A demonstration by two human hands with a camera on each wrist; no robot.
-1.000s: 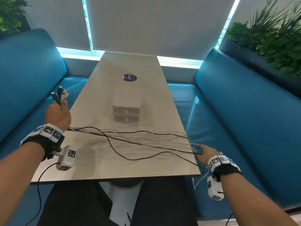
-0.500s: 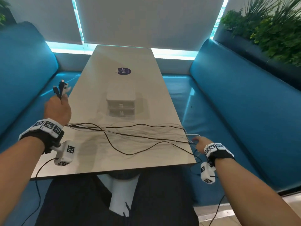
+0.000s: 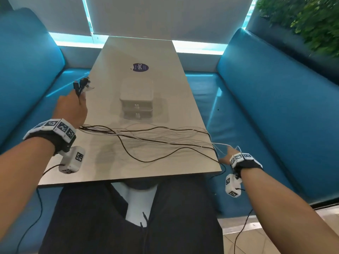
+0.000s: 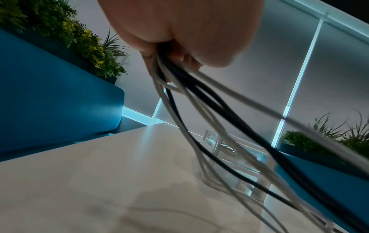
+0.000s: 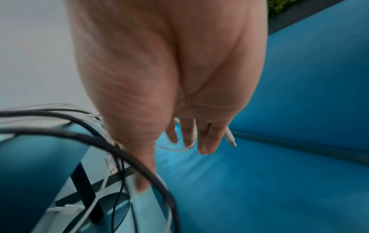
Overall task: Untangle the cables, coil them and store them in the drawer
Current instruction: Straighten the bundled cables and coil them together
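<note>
- The cables (image 3: 146,142), a mixed bundle of black and pale strands, lay stretched across the near part of the counter (image 3: 139,52), running from one side edge to the other.
- My left hand (image 3: 71,109) was raised above the counter's left edge with its fingers curled round one end of the bundle; several plug ends (image 3: 81,86) stuck up out of the top of my fist.
- In the left wrist view the strands (image 4: 199,100) fanned out downward from my closed palm (image 4: 185,31) toward the counter top (image 4: 99,173).
- My right hand (image 3: 226,156) hung just beyond the counter's right edge, fingers extended and loosely spread; a thin white cable (image 5: 229,135) ending in a plug ran along the fingers (image 5: 205,138), but I could not tell whether it was gripped.
- Black cable loops (image 5: 111,141) drooped over that edge beside my thumb.
- The drawer unit (image 3: 136,99), a small pale two-drawer box, stood mid-counter, just beyond the cables, both drawers shut.
- A dark round sticker (image 3: 140,67) lay farther back on the counter.
- Blue bench seats (image 3: 275,99) flanked the counter; green plants (image 3: 302,17) stood behind the right-hand one.
</note>
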